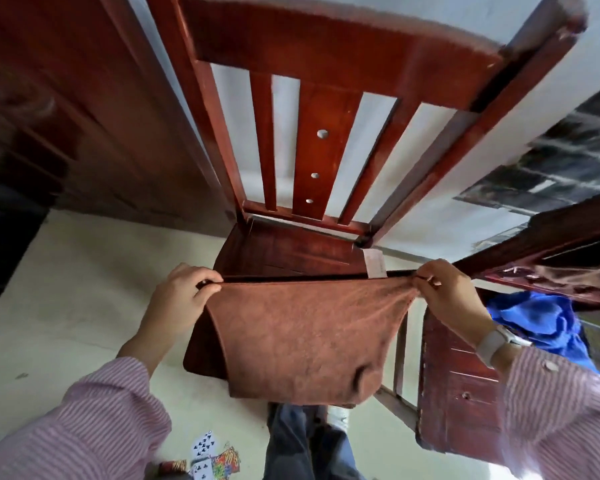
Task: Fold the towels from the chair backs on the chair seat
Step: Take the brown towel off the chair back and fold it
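Observation:
A rust-brown towel point(302, 337) hangs stretched between my two hands over the front of a red wooden chair's seat point(278, 254). My left hand point(181, 292) pinches its left top corner, and my right hand point(447, 292) pinches the right top corner. A white label point(374, 263) sticks up near the right corner. The towel's lower edge droops in front of my legs and hides the front of the seat. The chair's slatted back point(323, 109) is bare.
A second red wooden chair point(461, 382) stands close on the right, with a blue cloth point(541, 323) over it. Playing cards point(212, 455) lie on the pale floor near my feet. A dark wooden door fills the left background.

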Demonstrator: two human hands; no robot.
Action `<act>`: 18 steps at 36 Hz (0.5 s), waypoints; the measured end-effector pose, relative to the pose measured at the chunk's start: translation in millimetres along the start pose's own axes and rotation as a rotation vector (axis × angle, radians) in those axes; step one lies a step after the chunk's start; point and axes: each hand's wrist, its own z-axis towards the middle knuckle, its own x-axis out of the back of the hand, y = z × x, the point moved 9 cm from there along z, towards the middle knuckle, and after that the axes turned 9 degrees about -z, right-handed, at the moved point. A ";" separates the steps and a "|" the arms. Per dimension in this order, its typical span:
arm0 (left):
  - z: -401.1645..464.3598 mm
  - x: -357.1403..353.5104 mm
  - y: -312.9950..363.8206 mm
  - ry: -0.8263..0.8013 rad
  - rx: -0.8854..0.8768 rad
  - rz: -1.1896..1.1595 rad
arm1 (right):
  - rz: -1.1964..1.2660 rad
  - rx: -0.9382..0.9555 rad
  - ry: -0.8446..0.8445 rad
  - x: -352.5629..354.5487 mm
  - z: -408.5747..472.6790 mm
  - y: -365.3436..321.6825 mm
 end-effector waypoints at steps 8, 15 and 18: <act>-32.4 46.8 60.3 0.117 0.010 -0.102 | -0.082 0.180 0.085 81.9 -26.1 -16.7; -45.4 77.2 106.4 0.150 -0.097 -0.029 | -0.140 0.277 0.176 140.1 -27.7 -32.2; -47.2 89.1 126.2 0.154 -0.148 -0.005 | -0.127 0.269 0.232 162.3 -24.0 -36.3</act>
